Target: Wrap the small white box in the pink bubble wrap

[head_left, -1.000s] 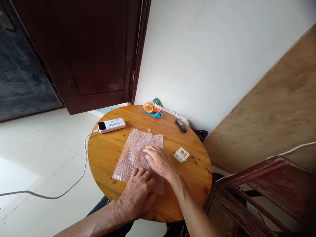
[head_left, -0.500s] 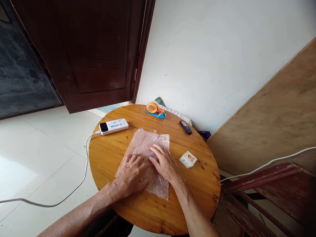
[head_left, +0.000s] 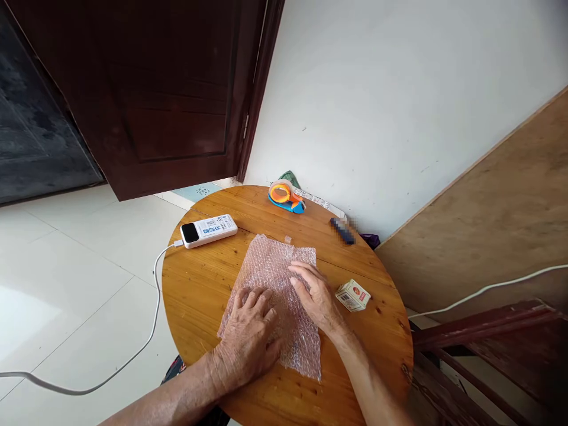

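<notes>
A sheet of clear bubble wrap (head_left: pixel 271 263) lies flat on the round wooden table (head_left: pixel 195 296). My left hand (head_left: pixel 252 328) rests on its lower left part, palm down with fingers spread and nothing held. On the right side of the wrap is my right hand (head_left: pixel 317 296), its fingers apart and pointing left, holding nothing. Just right of that hand sits a small cream box (head_left: pixel 353 295) with a red mark and a barcode. Whether anything lies under the wrap cannot be made out.
A white power bank (head_left: pixel 209 231) with a cable stands at the table's left. An orange and blue tape dispenser (head_left: pixel 286 197) is at the back edge, and a dark blurred object (head_left: pixel 342 231) lies back right. A white wall rises behind.
My right hand has shifted right over the wrap, its fingers lifted slightly. My left hand stays on the wrap. The whole view has moved a little, so the table appears lower and further right.
</notes>
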Demonstrator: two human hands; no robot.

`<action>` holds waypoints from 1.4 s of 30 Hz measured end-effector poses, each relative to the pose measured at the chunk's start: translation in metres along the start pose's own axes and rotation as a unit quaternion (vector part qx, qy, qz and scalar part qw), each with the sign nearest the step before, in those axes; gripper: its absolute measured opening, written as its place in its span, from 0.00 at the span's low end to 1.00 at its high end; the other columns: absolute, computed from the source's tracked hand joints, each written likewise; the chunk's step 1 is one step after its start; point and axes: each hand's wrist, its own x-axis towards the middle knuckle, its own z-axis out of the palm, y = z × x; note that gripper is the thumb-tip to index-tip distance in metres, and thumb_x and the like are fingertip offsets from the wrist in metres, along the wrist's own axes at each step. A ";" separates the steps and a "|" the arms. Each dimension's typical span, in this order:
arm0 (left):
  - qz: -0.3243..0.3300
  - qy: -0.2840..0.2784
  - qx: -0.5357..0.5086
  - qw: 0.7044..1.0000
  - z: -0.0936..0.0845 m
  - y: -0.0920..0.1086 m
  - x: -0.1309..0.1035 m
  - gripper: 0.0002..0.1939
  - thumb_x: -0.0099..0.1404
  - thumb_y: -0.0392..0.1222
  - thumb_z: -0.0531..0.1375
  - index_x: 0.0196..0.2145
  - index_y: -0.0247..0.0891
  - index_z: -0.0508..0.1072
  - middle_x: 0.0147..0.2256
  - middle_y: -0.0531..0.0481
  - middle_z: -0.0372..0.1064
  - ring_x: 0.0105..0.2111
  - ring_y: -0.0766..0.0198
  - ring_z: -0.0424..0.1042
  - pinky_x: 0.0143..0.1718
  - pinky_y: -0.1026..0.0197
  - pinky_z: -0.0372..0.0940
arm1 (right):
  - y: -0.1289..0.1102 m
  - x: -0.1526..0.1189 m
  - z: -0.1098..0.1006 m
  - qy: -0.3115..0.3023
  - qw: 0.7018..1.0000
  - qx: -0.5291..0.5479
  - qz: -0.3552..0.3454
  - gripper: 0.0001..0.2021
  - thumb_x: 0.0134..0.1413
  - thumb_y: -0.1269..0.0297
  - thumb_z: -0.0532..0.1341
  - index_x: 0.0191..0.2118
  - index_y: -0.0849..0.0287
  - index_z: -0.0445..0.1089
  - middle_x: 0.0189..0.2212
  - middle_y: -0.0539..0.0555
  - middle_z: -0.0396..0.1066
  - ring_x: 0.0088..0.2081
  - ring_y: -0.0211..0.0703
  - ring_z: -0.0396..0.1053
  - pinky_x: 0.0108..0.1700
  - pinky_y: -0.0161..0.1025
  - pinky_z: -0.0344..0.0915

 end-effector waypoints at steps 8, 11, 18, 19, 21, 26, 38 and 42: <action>-0.011 -0.001 -0.002 1.000 0.001 0.004 -0.001 0.22 0.60 0.51 0.64 0.48 0.38 0.73 0.59 0.41 0.64 0.61 0.45 0.58 0.64 0.37 0.50 | 0.022 0.086 -0.025 -0.094 0.970 -0.152 0.165 0.20 0.62 0.67 0.51 0.56 0.57 0.70 0.47 0.59 0.77 0.51 0.56 0.70 0.54 0.51 0.62; -0.012 0.002 -0.005 1.000 0.000 0.006 -0.001 0.21 0.59 0.51 0.64 0.47 0.37 0.74 0.59 0.40 0.64 0.61 0.44 0.58 0.65 0.37 0.50 | 0.034 0.106 -0.012 -0.101 0.958 -0.156 0.217 0.20 0.62 0.66 0.51 0.57 0.58 0.69 0.45 0.61 0.78 0.50 0.56 0.72 0.52 0.50 0.62; -0.018 -0.005 -0.013 1.000 0.000 0.008 -0.001 0.22 0.59 0.51 0.63 0.48 0.36 0.74 0.60 0.39 0.64 0.63 0.42 0.57 0.65 0.33 0.49 | 0.052 0.117 0.012 -0.069 0.945 -0.113 0.298 0.25 0.57 0.60 0.57 0.60 0.57 0.63 0.38 0.56 0.78 0.40 0.49 0.75 0.41 0.42 0.66; -0.017 -0.007 -0.014 1.000 0.001 0.009 -0.001 0.22 0.59 0.51 0.63 0.48 0.37 0.74 0.60 0.39 0.64 0.63 0.42 0.57 0.65 0.33 0.49 | 0.054 0.118 0.012 -0.064 0.942 -0.109 0.310 0.26 0.56 0.60 0.58 0.60 0.58 0.63 0.38 0.57 0.78 0.40 0.50 0.75 0.41 0.42 0.66; -0.016 -0.008 -0.017 1.000 0.003 0.009 -0.002 0.21 0.60 0.51 0.62 0.47 0.37 0.74 0.60 0.39 0.64 0.63 0.42 0.56 0.65 0.32 0.47 | 0.056 0.120 0.011 -0.056 0.938 -0.100 0.328 0.26 0.54 0.58 0.59 0.59 0.59 0.64 0.39 0.59 0.78 0.40 0.51 0.75 0.42 0.44 0.66; -0.012 -0.005 -0.022 1.000 0.005 0.009 -0.002 0.20 0.60 0.52 0.62 0.46 0.37 0.75 0.59 0.39 0.65 0.63 0.41 0.56 0.65 0.30 0.45 | 0.053 0.122 0.014 -0.043 0.941 -0.047 0.333 0.26 0.52 0.58 0.62 0.57 0.59 0.65 0.36 0.57 0.78 0.39 0.50 0.75 0.41 0.42 0.67; -0.010 0.013 -0.040 0.999 0.005 0.012 -0.002 0.14 0.61 0.49 0.61 0.40 0.37 0.77 0.53 0.38 0.71 0.61 0.41 0.60 0.65 0.27 0.45 | 0.040 0.117 0.014 0.000 0.951 0.072 0.301 0.23 0.51 0.66 0.61 0.55 0.62 0.66 0.30 0.51 0.76 0.29 0.41 0.73 0.31 0.35 0.66; -0.013 0.030 -0.060 0.998 0.002 0.011 -0.004 0.09 0.62 0.45 0.61 0.38 0.39 0.76 0.51 0.41 0.73 0.61 0.43 0.61 0.65 0.27 0.42 | 0.044 0.124 0.012 0.018 0.957 0.034 0.288 0.20 0.51 0.67 0.62 0.52 0.61 0.69 0.29 0.51 0.76 0.33 0.43 0.73 0.39 0.38 0.67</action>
